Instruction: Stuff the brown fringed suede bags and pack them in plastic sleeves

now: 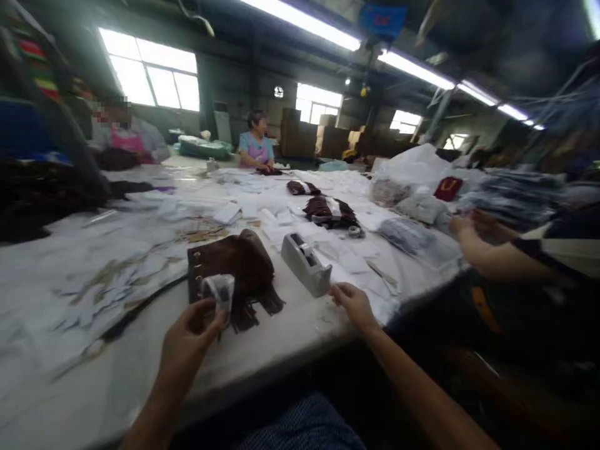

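Note:
My left hand pinches a small clear plastic bag, raised over the near edge of a dark brown leather-like piece. That piece has fringe along its lower right side and a row of metal rings at its left; it lies on the white table. At the front end of a grey tape dispenser, my right hand has thumb and forefinger pressed together. Whatever is between those fingertips is too small to make out.
Paper slips cover the table's left side. Behind the dispenser lie bundled brown fringed pieces; scissors lie to its right, near a plastic-wrapped pack. A co-worker's arm reaches in at right; two people work across the table.

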The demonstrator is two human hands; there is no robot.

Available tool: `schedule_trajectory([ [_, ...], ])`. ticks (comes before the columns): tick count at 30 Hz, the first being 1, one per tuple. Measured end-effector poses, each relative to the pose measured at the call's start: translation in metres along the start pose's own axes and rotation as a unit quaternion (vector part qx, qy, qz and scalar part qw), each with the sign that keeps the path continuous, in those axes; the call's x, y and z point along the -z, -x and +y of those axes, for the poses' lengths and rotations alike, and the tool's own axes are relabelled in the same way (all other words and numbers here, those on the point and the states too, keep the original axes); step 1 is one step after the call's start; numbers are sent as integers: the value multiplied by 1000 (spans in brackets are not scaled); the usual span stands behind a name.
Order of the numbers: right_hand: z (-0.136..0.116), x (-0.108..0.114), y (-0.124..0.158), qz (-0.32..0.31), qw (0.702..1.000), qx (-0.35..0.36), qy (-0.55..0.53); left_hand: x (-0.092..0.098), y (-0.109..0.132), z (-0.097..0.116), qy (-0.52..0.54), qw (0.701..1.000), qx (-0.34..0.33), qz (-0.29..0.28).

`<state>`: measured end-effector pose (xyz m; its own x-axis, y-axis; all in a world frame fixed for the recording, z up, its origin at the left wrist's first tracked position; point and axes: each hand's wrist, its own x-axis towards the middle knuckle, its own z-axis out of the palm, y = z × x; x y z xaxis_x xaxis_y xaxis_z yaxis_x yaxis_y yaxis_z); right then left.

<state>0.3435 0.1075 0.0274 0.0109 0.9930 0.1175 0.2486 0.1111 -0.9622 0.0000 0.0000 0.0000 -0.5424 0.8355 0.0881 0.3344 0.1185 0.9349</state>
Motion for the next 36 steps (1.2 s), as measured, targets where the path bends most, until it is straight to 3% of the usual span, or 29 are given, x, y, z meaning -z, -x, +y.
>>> schedule_trajectory([
  [4,-22,-41,27,-146,988,48,-34,-6,6,18,23,999,-25,22],
  [7,-47,-82,39,-251,961,104,-51,-10,7,23,45,999,-30,9],
  [11,-69,-137,40,-299,941,154,-42,-9,10,24,62,997,-43,-1],
  [14,-71,-160,32,-299,939,168,-4,-7,11,23,65,997,-50,-8],
  [19,-71,-161,22,-299,940,151,70,-2,14,22,22,998,-61,-25],
  [25,-71,-152,22,-351,934,55,17,4,11,14,-59,995,-70,-43],
  [32,-72,-144,29,-321,933,162,32,3,8,12,-52,996,-63,-39],
  [36,-66,-149,36,-307,939,152,-14,3,17,23,-37,998,-50,-11],
])
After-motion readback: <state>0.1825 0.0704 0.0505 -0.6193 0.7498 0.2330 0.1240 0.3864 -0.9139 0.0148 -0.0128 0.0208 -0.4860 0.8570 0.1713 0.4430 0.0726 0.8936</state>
